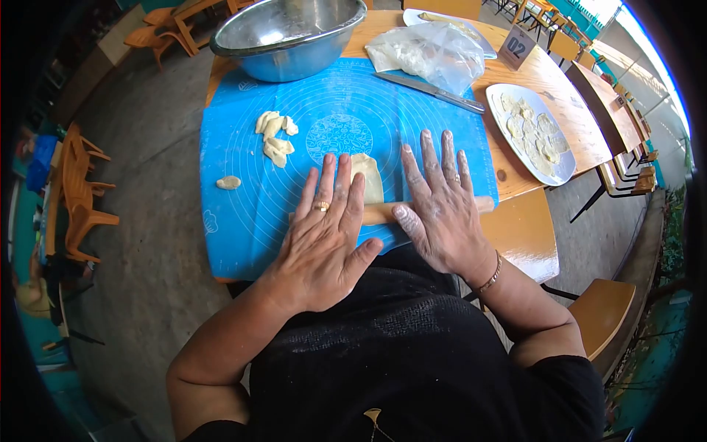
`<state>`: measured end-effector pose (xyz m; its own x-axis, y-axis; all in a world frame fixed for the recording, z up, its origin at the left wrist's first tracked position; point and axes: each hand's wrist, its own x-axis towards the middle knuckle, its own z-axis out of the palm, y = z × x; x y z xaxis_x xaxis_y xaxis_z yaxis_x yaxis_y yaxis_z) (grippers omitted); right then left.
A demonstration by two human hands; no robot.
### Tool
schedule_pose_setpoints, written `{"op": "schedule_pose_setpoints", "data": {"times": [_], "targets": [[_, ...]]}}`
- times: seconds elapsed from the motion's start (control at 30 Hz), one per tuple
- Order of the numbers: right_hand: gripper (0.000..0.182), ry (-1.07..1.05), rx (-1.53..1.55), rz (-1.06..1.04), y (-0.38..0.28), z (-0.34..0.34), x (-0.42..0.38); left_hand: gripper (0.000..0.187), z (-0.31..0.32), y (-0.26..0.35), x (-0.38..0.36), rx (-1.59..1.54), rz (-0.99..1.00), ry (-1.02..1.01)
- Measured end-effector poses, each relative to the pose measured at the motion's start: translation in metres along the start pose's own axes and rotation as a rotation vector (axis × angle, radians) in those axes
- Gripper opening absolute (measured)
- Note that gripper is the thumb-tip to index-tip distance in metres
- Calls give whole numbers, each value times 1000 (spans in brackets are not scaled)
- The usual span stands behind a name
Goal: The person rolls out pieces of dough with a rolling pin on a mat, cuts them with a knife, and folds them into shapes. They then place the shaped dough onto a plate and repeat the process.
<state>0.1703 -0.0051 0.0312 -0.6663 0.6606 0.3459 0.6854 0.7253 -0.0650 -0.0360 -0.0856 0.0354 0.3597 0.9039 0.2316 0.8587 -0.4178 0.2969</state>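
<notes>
A wooden rolling pin lies crosswise near the front edge of the blue mat. Over its left part rests my left hand, palm down with fingers stretched forward. My right hand, dusted white with fingers spread, lies flat over its right part. Between the hands, a flattened piece of dough extends beyond the pin, its left side partly hidden by my left fingers. Several dough pieces sit in a cluster at the mat's left, with a small oval piece nearer me.
A metal bowl stands at the back left. Behind the mat are a plastic bag, a knife and a number 02 sign. A white plate with flat dough pieces is at right, another plate behind the bag.
</notes>
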Motion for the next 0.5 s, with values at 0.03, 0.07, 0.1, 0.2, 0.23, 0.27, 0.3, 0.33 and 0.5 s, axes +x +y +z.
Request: {"op": "schedule_pose_setpoints", "data": {"times": [0.03,0.07,0.1,0.2,0.23,0.27,0.3,0.33,0.5], "targets": [[72,-19,1,-8,-1,-2,-1,83,-1,0,-1,5,2,2],[72,-14,1,-7,-1,-3,0,83,-2,0,-2,-15,4,-14],[72,-33,12,-8,-1,-3,2,83,-2,0,-3,-36,6,-31],[72,-40,18,-8,5,2,13,84,-5,-9,11,24,-13,-36],[71,-25,15,-6,9,6,20,84,-5,-13,17,24,-12,-35],[72,-11,-5,-3,12,10,27,84,-5,-18,23,68,-22,-25],[72,-11,-5,-2,16,15,34,84,-5,-23,30,112,-31,-15],[73,7,-26,9,19,20,42,85,-3,-29,36,107,-43,-9],[78,-13,-22,48,33,35,70,90,-4,-49,59,4,-120,-25]]}}
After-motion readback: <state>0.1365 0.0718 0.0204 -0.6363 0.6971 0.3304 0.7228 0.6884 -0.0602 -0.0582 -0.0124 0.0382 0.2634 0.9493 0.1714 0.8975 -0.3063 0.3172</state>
